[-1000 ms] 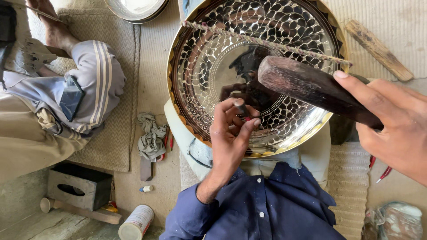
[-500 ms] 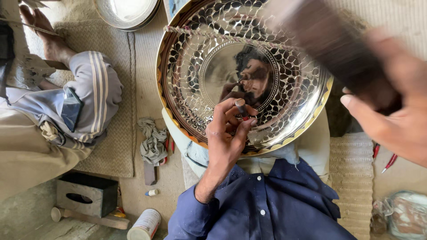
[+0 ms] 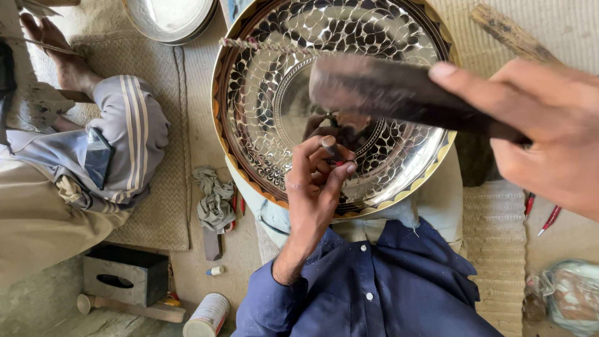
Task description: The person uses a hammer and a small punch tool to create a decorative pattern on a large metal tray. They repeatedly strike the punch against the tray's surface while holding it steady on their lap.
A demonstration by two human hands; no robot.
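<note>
1. Two hands worked over one large engraved metal tray [image 3: 262, 81], which filled most of the space ahead of the left hand [image 3: 315, 187]; its scalloped gold rim ran just below that hand's knuckles and curved away on both sides.
2. Open floor matting lay well to the left of the left hand, between the tray's rim and a seated person's striped trouser leg [image 3: 134, 143]; a crumpled grey rag [image 3: 214, 200] sat in that gap, near the rim.
3. Right of the right hand [image 3: 549, 134], two red-handled tools [image 3: 540, 212] lay on the floor, close by.
4. The left hand's fingers were pinched tightly around a small chisel [image 3: 329, 147], its tip set against the tray's patterned face.
5. The right hand was closed around the handle of a dark wooden mallet [image 3: 387, 87], whose head hung above the chisel, apart from it.
6. Above the right hand, a wooden stick [image 3: 508, 31] lay just beyond the rim.
</note>
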